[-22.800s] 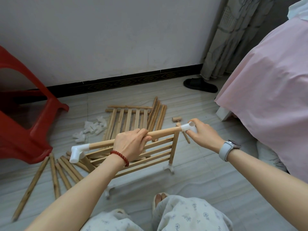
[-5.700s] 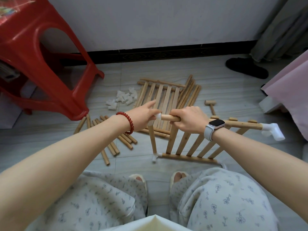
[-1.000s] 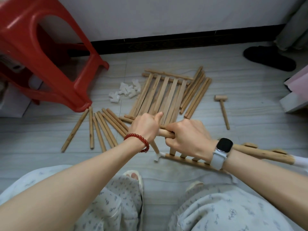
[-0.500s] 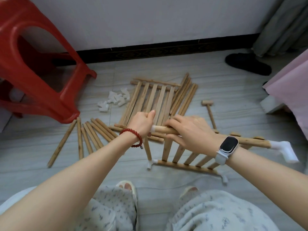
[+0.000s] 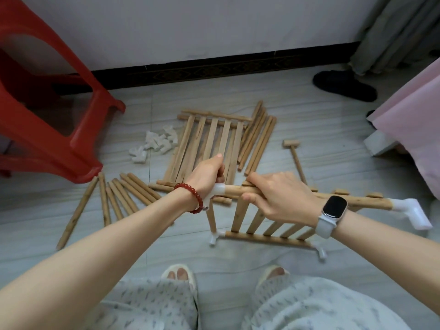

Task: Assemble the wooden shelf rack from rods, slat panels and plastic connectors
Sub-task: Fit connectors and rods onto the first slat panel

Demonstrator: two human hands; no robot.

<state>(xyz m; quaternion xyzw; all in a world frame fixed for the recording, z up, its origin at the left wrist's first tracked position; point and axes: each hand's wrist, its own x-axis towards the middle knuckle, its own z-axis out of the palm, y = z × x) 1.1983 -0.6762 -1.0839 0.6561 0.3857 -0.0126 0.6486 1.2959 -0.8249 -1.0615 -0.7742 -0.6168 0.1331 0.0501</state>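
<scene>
Head view: half-built rack (image 5: 269, 225), white corner connectors (image 5: 413, 213).

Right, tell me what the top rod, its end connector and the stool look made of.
Top rod: likely unfinished wood or bamboo; tan, matte, faint grain. End connector: seemingly plastic; white, smooth moulded elbow. Stool: moulded plastic; glossy red with highlights.
</scene>
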